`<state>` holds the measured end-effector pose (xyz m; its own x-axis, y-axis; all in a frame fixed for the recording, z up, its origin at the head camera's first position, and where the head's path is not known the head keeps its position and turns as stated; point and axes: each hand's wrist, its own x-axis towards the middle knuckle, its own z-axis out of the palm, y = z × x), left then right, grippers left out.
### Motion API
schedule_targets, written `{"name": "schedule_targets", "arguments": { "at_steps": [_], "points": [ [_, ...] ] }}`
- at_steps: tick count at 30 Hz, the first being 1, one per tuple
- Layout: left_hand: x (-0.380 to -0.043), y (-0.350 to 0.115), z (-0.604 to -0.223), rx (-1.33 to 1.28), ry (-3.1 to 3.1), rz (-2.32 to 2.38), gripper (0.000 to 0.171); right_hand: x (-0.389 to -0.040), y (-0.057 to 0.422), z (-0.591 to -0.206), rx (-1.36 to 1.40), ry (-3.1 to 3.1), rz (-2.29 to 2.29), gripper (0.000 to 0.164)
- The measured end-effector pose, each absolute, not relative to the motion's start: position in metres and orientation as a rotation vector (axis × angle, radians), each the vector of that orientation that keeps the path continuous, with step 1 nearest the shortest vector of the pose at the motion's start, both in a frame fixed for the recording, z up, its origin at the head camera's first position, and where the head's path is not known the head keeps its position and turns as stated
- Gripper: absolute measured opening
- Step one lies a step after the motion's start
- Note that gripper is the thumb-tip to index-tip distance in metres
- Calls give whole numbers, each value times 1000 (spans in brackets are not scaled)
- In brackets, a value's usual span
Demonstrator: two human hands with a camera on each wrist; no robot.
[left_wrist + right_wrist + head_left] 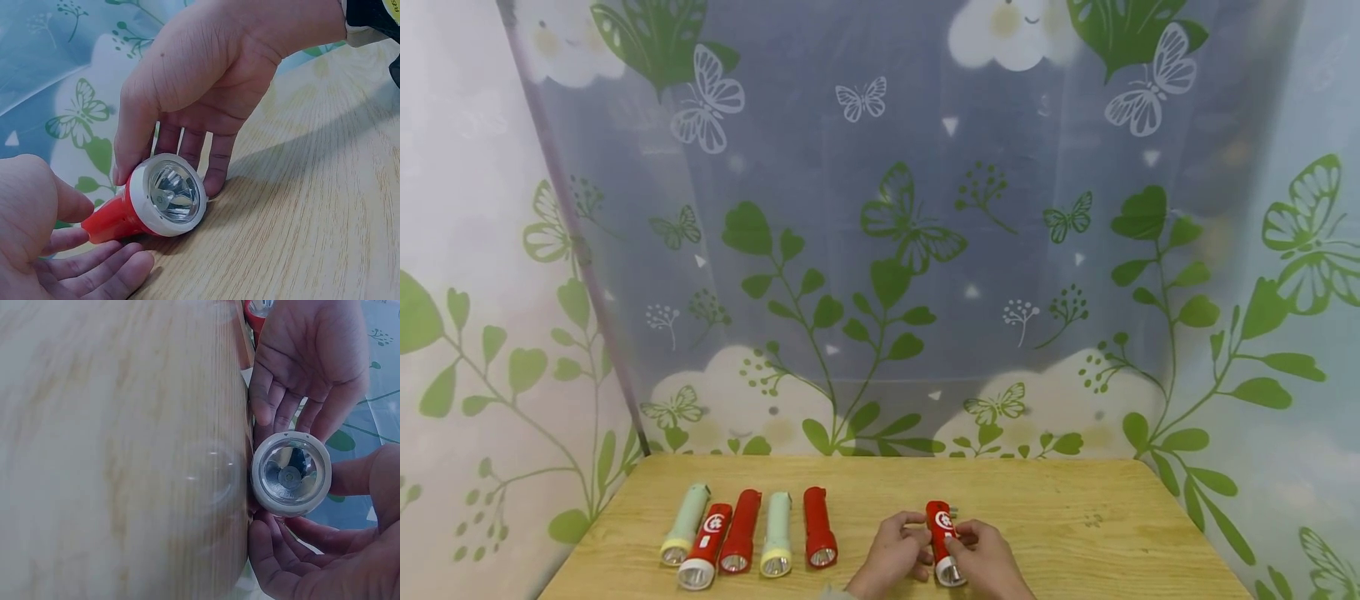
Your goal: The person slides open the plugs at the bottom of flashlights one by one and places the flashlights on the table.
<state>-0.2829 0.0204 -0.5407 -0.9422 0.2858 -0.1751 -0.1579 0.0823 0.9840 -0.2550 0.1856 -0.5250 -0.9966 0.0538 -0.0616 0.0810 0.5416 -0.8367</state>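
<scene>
A red flashlight [938, 527] with a white head lies on the table, lens toward me, a white emblem upward on its body. My right hand [991, 560] grips it from the right, thumb on the body; in the left wrist view the right hand's fingers [219, 165] reach behind the flashlight's white rim [197, 212]. At its other side my left hand [893, 546] keeps loosely extended fingers, thumb and fingertips right by the red body. Small metal prongs [954, 510] stick out by its tail. The right wrist view faces the clear lens [289, 477].
Several flashlights lie on the left of the wooden table [1060, 508]: a pale green one [688, 517], a red one with white head [709, 537], a red one [743, 529], another pale green one [778, 525] and another red one [817, 521]. A patterned curtain [865, 250] hangs behind.
</scene>
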Motion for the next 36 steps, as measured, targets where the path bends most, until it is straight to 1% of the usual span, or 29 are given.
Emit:
{"name": "schedule_targets", "arguments": {
  "at_steps": [14,23,29,36],
  "points": [
    [-281,14,-541,158,2037,1933,36,-255,185,-522,131,2743,-1454,37],
    [-279,5,-539,106,2088,1909,38,-257,190,-516,153,2771,-1450,39],
    [-274,-3,-536,164,2129,1890,36,-259,188,-509,148,2787,-1478,40],
    [-266,-23,-531,216,2137,1880,34,-266,180,-493,87,2868,-1449,36]
  ]
}}
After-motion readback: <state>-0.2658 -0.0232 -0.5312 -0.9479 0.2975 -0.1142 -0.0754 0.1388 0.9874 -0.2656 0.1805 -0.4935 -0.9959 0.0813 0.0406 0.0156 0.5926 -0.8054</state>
